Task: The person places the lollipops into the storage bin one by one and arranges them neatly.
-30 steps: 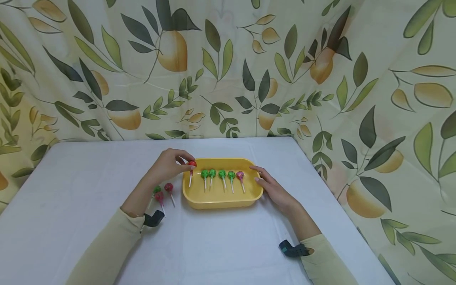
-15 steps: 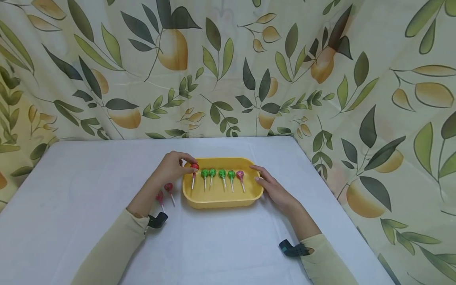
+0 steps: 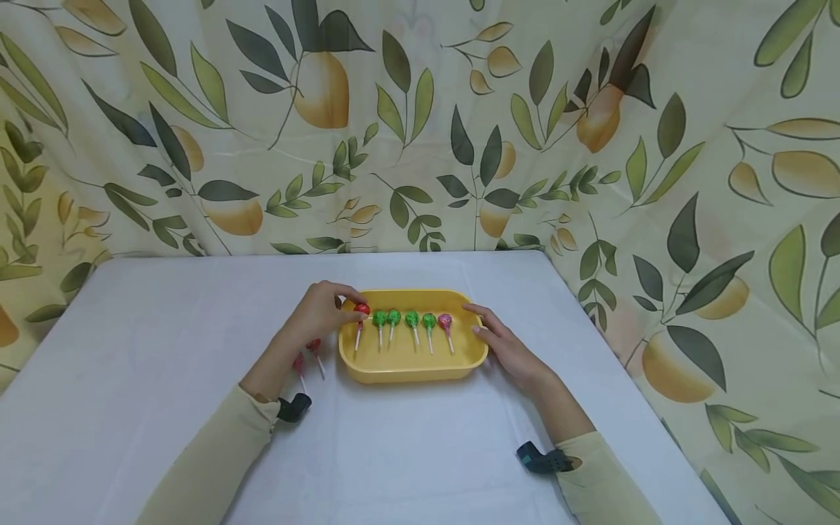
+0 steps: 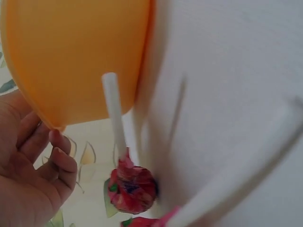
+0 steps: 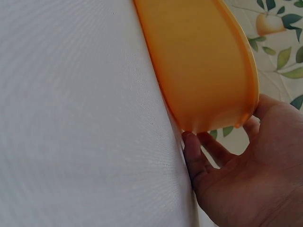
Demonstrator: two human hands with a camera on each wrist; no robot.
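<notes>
Currently in the left hand (image 3: 323,310): a red lollipop (image 3: 362,309), its ball pinched between thumb and fingertips, stick free and pointing toward the near side.
Red lollipop's place: over the left end of the yellow tray (image 3: 412,375), inside the rim; whether it touches the tray floor, I cannot tell.
Row of sweets: four green lollipops (image 3: 412,319), then a pink lollipop (image 3: 445,321) at the right; the nearest green ball sits just beside the left thumb tip.
Right hand (image 3: 510,348): grips the tray's right end, fingers apart, some over the rim and others against the outer wall.
Tray edges: far rim just behind the row; left rim under the left hand; yellow floor shows between the sticks and the near rim, and between the pink one and the right hand.
White cloth (image 3: 407,452): spreads in front of the tray; two loose lollipops (image 4: 133,190) lie left of it, partly hidden by the left wrist.
</notes>
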